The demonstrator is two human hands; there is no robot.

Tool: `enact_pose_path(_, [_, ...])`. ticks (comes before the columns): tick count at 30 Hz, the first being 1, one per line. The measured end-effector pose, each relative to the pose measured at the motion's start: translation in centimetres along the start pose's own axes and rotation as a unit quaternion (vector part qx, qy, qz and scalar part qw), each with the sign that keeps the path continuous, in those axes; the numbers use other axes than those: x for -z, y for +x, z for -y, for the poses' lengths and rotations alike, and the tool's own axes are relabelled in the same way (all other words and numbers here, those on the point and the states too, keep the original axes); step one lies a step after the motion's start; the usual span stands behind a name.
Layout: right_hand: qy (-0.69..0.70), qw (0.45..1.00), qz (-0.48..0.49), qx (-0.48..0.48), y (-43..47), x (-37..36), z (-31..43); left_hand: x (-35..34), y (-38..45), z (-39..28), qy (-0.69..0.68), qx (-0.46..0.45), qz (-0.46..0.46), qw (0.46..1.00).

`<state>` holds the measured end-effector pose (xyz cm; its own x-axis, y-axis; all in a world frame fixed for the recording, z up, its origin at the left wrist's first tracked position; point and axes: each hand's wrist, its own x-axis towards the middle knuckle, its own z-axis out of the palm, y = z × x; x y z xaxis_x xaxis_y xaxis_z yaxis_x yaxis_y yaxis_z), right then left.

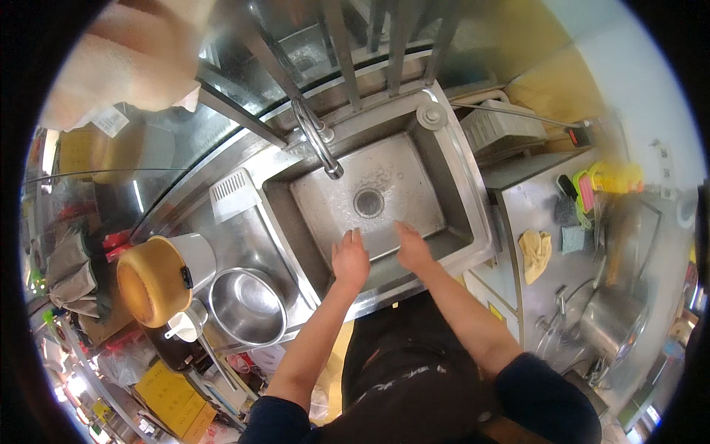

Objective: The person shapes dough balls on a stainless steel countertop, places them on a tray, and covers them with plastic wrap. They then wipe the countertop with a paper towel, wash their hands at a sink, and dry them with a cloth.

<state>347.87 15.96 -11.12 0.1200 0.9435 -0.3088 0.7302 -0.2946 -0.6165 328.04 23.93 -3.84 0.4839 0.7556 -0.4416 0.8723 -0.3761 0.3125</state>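
A stainless steel sink (319,213) lies before me, with wet patches on its floor around the round drain strainer (369,203). Over the sink's near part is my left hand (350,260), palm down, holding nothing. To its right, my right hand (412,248) also hangs over the basin with nothing visible in it; its fingers are partly blurred. The two hands are apart. A chrome faucet (316,139) arches from the back rim, its spout above the basin. A round metal drain cover (431,115) rests on the back right corner of the rim.
Left of the sink stand a steel bowl (248,307), a yellow-brown pot (152,282) and a white slotted plastic piece (235,191). On the right counter lie a yellow cloth (535,255), a grey scouring pad (573,239) and a yellow bottle (613,177). Metal bars rise behind the sink.
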Motion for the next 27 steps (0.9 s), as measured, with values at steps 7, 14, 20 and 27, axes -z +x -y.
enact_pose_path(7, [0.176,0.975,0.136,0.023,-1.9,30.1,11.4,26.5,-6.5,-1.9,-0.339,-0.092,0.065,0.934])
enact_pose_path(14, [0.517,0.724,0.268,0.37,-3.2,34.9,13.2,26.1,-0.4,3.3,-0.585,-0.626,0.424,0.293])
enact_pose_path(20, [0.002,0.979,0.061,-0.196,0.6,4.3,4.6,1.4,-0.6,3.6,-0.279,-0.128,0.035,0.951])
enact_pose_path(27, [0.098,0.988,0.118,0.002,-2.7,21.8,2.2,18.6,-6.0,0.1,-0.306,0.036,0.131,0.942])
